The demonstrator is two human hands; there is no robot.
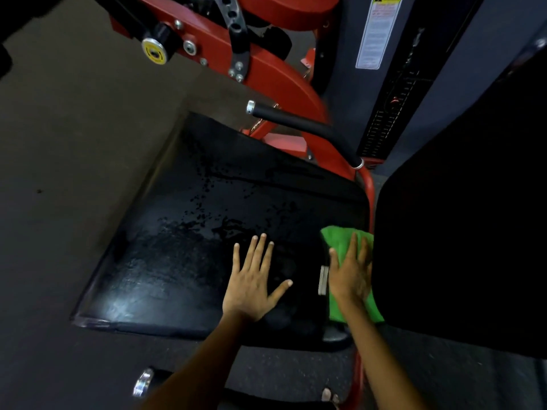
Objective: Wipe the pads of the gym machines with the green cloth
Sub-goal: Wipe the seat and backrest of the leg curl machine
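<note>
— Where was the green cloth?

— At the right edge of the black seat pad, tucked against the upright back pad that filled the right side. It lay bunched and folded, with a pale tag showing at its left border.

— And the hands?

— The right hand lay flat on top of the cloth, fingers straight and pointing to the far side, pressing it down onto the pad. The left hand rested just left of it, palm down on the bare pad, fingers spread wide and the thumb out to the right. It held nothing.

— How did the seat pad look?

— Black and glossy, with dark wet streaks and droplets across its middle and a bright glare near its near-left corner.

— What stood around it?

— A black handle with a silver end cap reached over the far right corner of the pad, joined to a red frame tube that curved down between the two pads. Farther off was the red machine arm with bolts and a perforated black plate, and a yellow-faced knob at the far left. At the far right, a white warning label sat on a dark column above the weight stack.

— And the floor?

— Dark speckled floor lay on the left and near sides, with a chrome-capped bar end close to the left forearm.
</note>
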